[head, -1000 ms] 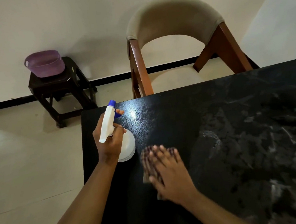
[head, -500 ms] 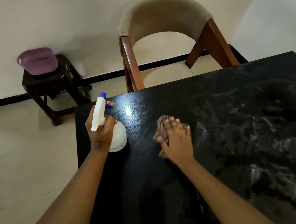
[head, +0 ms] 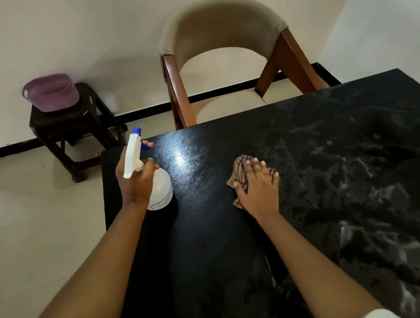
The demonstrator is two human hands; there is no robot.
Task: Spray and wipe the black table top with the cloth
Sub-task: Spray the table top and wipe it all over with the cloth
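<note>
Near the far left corner of the worktop (head: 213, 249), in the head view, the left hand (head: 135, 186) is wrapped round the neck of the bottle (head: 162, 192). One finger lies on the blue trigger and the nozzle points toward the far edge. Whether the bottle's base rests on the worktop or hangs just above it I cannot tell. To the right, well apart from the bottle, the right hand (head: 257, 190) lies flat on the cloth (head: 242, 165), its fingers straight and close together, pressing rather than gripping. The cloth is bunched under the palm, and its striped folds show beyond the fingertips and at the thumb side. It sits near the far edge, left of the middle.

The surface to the left of the cloth, around the bottle, looks even and glossy. To the right, pale smears and streaks run out to the right edge and down toward the near edge. The work left seems to lie right of the right hand, which is the nearer hand for it. The next stroke probably wants to sweep rightward or back toward the near edge, where the run is long. The far edge is close ahead of the fingertips, with a chair (head: 218, 28) just behind it, so a forward push has little room. Beyond the left edge, a stool (head: 70, 121) on the floor bears a purple basin (head: 50, 94).
</note>
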